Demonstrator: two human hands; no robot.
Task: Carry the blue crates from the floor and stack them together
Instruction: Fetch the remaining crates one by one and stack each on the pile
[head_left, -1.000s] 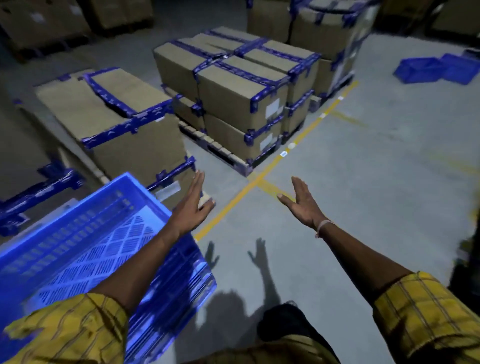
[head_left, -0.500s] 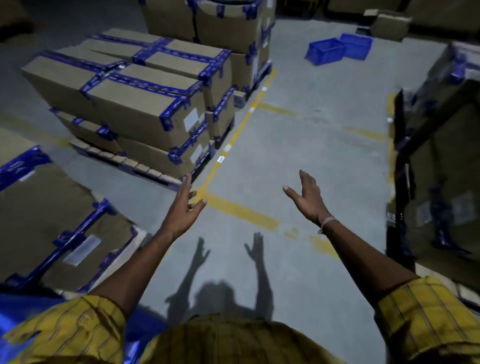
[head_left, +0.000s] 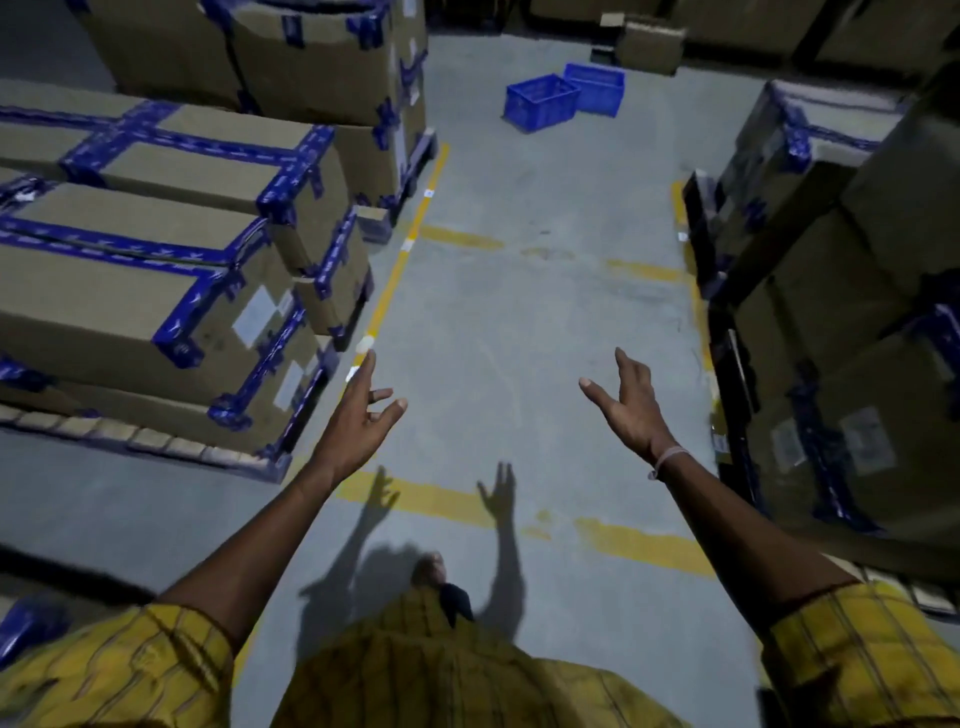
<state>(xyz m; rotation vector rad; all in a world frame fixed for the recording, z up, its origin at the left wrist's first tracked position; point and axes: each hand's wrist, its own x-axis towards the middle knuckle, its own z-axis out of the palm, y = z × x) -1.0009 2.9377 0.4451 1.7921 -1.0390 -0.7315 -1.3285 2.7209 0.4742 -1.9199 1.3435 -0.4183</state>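
Both empty: left hand (head_left: 358, 421) and right hand (head_left: 631, 410) spread, fingers apart. Blue crates (head_left: 563, 96) well ahead on floor (head_left: 519, 322); best approached squarely, gripped by opposite rims.

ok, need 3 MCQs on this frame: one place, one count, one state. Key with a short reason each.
1. Where are the blue crates?
A. far down the aisle on the floor
B. on a pallet at left
C. in the person's hands

2. How many blue crates are on the floor?
A. one
B. two
C. four

3. What is the left hand doing?
A. gripping a crate
B. pressing on a box
C. open, holding nothing

Key: 1 A, they sit on the concrete far ahead. 2 B, a pair side by side. 3 C, fingers spread in the air, as with the right hand.
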